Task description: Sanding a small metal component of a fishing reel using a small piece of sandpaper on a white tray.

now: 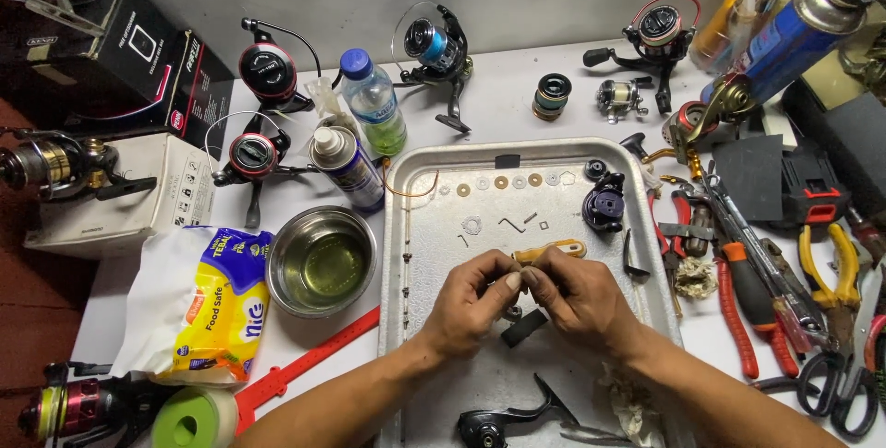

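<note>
Overhead, bare hands (526,296) above dented metal tray (420,226).

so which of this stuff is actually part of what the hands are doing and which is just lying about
In use:
- left hand and right hand, pinching a small part between them, too hidden to identify
- metal tray
- row of washers
- black reel body
- black rotor

Lying about:
- pliers
- steel bowl
- water bottle
- spray can
- spare reels
- tissue pack
</note>
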